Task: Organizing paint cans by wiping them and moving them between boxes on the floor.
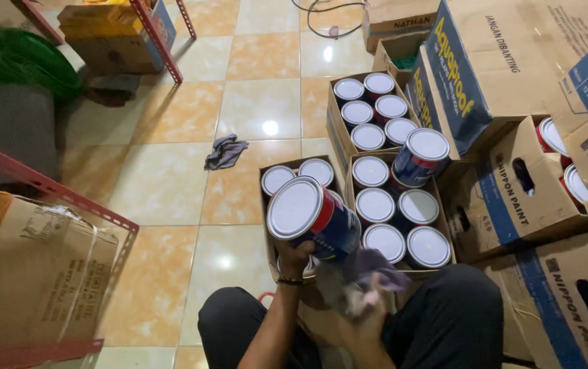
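Wiping a paint can over the boxes

Left hand (294, 258) grasps the tilted paint can (313, 217); right hand (369, 307) is clenched on a grey rag (376, 268) under it.

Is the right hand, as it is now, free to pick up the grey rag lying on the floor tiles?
Probably not at once. The right hand is wiping with a cloth at the can the left hand holds, and the grey rag lies far off across the person's body.

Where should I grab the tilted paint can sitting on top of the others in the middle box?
Take the tilted can around its round side wall, just below the lid rim, coming from above and the right. It leans free on the boxed cans, so its upper side is exposed; the smooth lid offers no hold.
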